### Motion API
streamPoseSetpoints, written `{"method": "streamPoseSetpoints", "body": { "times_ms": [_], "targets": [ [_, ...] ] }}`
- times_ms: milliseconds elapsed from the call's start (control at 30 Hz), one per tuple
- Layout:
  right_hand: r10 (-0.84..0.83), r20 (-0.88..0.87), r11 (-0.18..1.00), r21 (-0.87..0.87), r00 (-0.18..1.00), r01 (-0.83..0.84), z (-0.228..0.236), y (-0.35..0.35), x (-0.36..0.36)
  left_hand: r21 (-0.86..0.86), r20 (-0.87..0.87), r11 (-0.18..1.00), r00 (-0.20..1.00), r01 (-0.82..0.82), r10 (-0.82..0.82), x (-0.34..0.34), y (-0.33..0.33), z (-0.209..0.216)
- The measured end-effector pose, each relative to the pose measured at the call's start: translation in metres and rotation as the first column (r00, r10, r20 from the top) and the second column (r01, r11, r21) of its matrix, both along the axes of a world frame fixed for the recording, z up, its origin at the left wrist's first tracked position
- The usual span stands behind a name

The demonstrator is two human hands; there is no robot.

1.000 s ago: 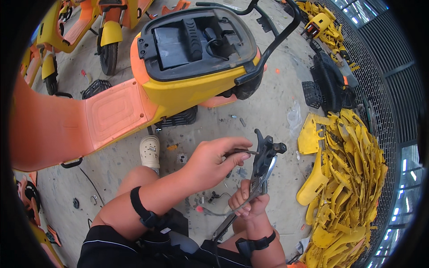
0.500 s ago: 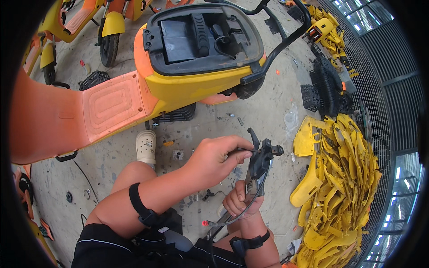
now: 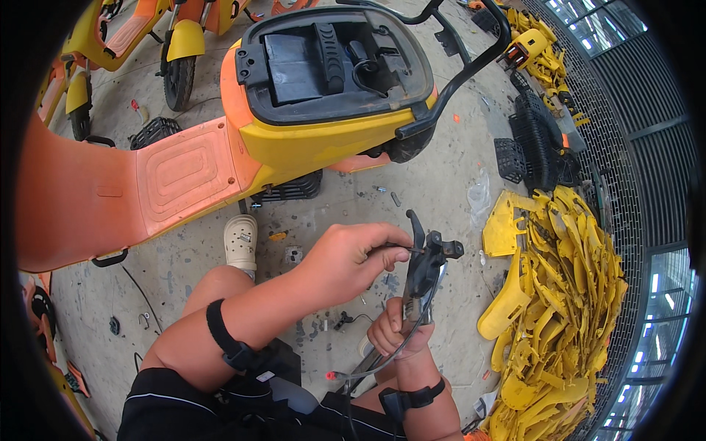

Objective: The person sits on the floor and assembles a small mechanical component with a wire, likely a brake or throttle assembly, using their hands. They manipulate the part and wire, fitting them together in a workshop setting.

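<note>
Open black compartment (image 3: 338, 114), yellow-orange scooter (image 3: 316, 143): ridged black strip (image 3: 329, 59), thin black cable (image 3: 358, 79) inside.
Left hand (image 3: 357, 257): pinching slim dark rod (image 3: 417, 251) at black brake lever (image 3: 423, 273).
Right hand (image 3: 397, 334): clasping grey metal bar (image 3: 417, 309) below lever.

The yellow-and-orange plastic-bodied scooter (image 3: 316, 151) stands on the grey concrete floor (image 3: 434, 180), ahead of the person and to the left. Behind it, farther left, stand other yellow-and-orange scooters (image 3: 187, 45). The heap of curved yellow plastic panels (image 3: 559, 309) lies right; black plastic lattice baskets (image 3: 533, 140) lie beyond it. Between scooter and heap, the black lever bracket (image 3: 423, 273) sits on the grey metal bar (image 3: 414, 307), right of the left hand's fingers (image 3: 390, 237) and above the right hand (image 3: 401, 336).
</note>
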State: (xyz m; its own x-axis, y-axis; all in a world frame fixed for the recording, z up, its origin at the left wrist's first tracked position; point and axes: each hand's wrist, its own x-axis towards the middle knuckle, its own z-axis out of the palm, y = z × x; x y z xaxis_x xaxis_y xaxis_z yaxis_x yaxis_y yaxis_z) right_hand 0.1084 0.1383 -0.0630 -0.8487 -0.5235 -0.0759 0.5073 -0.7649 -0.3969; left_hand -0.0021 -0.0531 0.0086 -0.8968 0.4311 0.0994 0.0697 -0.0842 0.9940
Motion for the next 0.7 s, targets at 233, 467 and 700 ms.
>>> {"method": "streamPoseSetpoints", "body": {
  "times_ms": [233, 467, 700],
  "targets": [
    [0.040, 0.010, 0.997, 0.059, 0.999, -0.041, 0.001, 0.004, -0.002, -0.252, -0.425, 0.961, 0.905, -0.114, -0.004, -0.004, -0.005, -0.005],
    [0.020, 0.027, 0.991, 0.129, 0.999, -0.023, 0.004, 0.003, 0.000, -0.285, -0.497, 0.939, 0.867, -0.194, 0.029, -0.003, -0.006, -0.004],
    [0.049, -0.012, 0.955, 0.292, 0.999, -0.043, 0.002, 0.014, -0.001, -0.331, -0.062, 0.941, 0.993, 0.074, -0.100, -0.008, -0.013, 0.007]
  ]
}}
